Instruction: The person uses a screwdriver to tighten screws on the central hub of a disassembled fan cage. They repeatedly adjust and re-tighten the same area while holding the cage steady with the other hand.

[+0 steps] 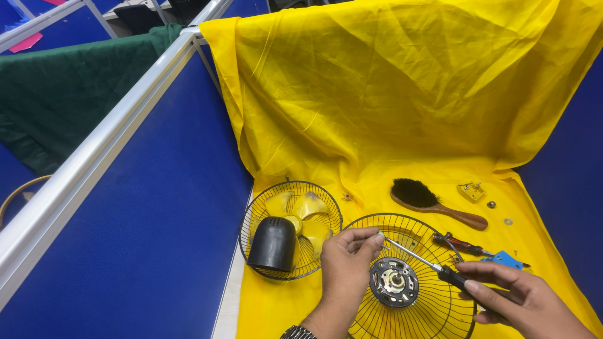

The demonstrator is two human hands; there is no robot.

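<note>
My left hand [345, 263] pinches something small at its fingertips, right at the tip of a screwdriver [427, 265]; what it is I cannot make out. My right hand [521, 298] grips the screwdriver's black handle, the shaft pointing up and left. Below both hands lies a round black wire fan guard [433, 307] with a motor hub [394, 282] in its middle. A second wire guard [260, 213] at the left holds a yellow fan blade [308, 216] and a black motor cover [274, 243].
A yellow cloth [389, 94] covers the table and back partition. On it lie a wooden brush [430, 201], a red-and-black tool [461, 243], a blue part [505, 258], a small yellow part [471, 191] and loose washers [507, 221]. Blue partitions [163, 207] stand at the left and right.
</note>
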